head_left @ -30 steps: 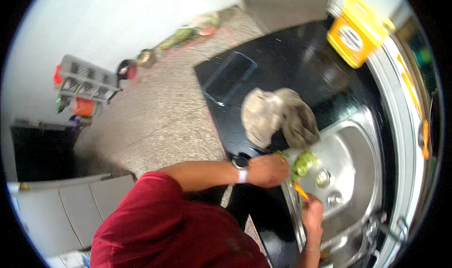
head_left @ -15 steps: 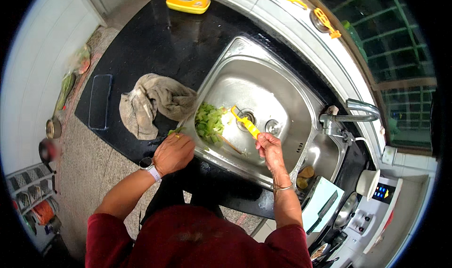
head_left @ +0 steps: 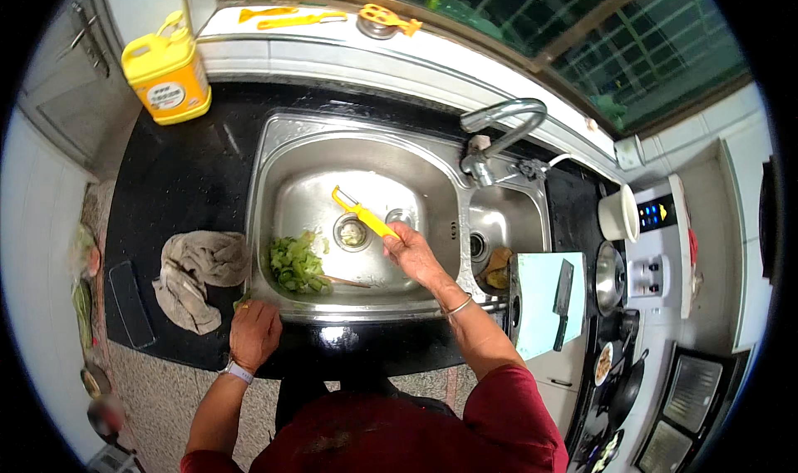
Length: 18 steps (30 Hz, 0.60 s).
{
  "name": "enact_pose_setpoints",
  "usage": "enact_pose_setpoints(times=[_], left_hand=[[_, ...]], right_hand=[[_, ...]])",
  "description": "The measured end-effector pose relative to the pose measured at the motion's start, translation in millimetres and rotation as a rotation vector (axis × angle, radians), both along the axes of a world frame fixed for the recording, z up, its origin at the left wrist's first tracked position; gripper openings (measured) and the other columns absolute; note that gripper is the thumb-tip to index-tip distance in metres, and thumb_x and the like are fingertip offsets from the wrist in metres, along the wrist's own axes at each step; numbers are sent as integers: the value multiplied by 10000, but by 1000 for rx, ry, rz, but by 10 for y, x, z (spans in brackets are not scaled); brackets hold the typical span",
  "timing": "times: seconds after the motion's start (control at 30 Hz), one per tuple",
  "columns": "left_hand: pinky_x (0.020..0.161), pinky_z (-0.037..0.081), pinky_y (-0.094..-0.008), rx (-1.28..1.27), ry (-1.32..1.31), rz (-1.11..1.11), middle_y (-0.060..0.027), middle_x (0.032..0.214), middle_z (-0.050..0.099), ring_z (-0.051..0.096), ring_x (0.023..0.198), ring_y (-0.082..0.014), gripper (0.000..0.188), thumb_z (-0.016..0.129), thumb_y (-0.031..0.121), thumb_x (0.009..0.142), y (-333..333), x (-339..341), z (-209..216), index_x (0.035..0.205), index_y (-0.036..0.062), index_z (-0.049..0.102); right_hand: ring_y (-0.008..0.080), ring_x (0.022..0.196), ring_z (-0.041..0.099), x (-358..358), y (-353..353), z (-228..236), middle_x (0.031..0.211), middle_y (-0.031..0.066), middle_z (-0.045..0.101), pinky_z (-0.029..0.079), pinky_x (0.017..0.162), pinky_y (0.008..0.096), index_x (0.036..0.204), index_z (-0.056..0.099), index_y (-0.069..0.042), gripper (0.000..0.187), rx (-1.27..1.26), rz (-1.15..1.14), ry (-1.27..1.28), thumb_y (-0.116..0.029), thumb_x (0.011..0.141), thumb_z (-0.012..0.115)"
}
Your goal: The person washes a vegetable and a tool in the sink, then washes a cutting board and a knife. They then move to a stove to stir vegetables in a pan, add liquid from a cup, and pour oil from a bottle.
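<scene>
Over the large sink basin [head_left: 349, 153], my right hand [head_left: 413, 255] grips the handle of a yellow peeler [head_left: 370, 221]. The peeler's blade end points up and left, above the drain [head_left: 351, 234]. My left hand [head_left: 254, 333] is closed at the near left edge of the sink. A bit of green shows by its fingers, and what they hold is hidden. Chopped green leaves and peelings [head_left: 297, 265] lie in the basin's near left part. A thin brown stick-like thing [head_left: 345, 282] lies beside them.
A grey cloth [head_left: 199, 278] lies left of the sink. Behind it stands a yellow jug [head_left: 169, 78]. A faucet [head_left: 499, 136] rises behind the smaller basin. At right, a black-handled cleaver [head_left: 564, 298] rests on a pale green cutting board [head_left: 532, 307].
The view has turned toward the right, bringing the window, faucet and stove further in. My right hand still holds the peeler over the basin, and my left hand stays at the sink's edge.
</scene>
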<state>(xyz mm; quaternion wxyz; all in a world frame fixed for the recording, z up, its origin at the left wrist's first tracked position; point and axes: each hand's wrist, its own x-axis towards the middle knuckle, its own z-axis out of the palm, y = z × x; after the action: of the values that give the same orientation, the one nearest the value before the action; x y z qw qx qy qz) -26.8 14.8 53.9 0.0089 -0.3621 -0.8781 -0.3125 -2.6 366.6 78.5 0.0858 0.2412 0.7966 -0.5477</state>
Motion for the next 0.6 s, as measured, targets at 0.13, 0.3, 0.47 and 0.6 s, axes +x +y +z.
enact_pose_setpoints(times=[0.13,0.3,0.47,0.6], left_hand=[[708,432,-443,-9,17,-8,-140,799,545,544,765,-360,36,605,30,787,76,0,10,815,37,582],[777,450,-408,151,-308,7,-145,909,616,589,833,-320,96,617,124,882,487,-26,122,875,30,601],[766,506,-390,1025,-1426,312,-85,953,627,606,830,-201,200,523,227,990,1798,-111,224,1057,38,531],[717,520,-411,1243,-1466,342,-51,852,569,576,729,-184,197,487,244,1006,2205,-246,142,1066,57,501]], right_hand=[[101,653,472,198,173,183,727,-3,528,415,607,261,1064,566,-53,162,169,-26,-5,-180,979,514],[142,732,516,303,-3,436,841,47,581,453,678,301,1148,549,-48,207,119,39,39,-156,986,478],[344,765,619,350,-124,72,849,231,610,491,669,426,1288,474,-62,343,100,243,142,-172,965,508],[390,940,638,349,121,637,1015,263,639,506,782,452,1271,519,-35,355,237,453,163,-169,942,526]])
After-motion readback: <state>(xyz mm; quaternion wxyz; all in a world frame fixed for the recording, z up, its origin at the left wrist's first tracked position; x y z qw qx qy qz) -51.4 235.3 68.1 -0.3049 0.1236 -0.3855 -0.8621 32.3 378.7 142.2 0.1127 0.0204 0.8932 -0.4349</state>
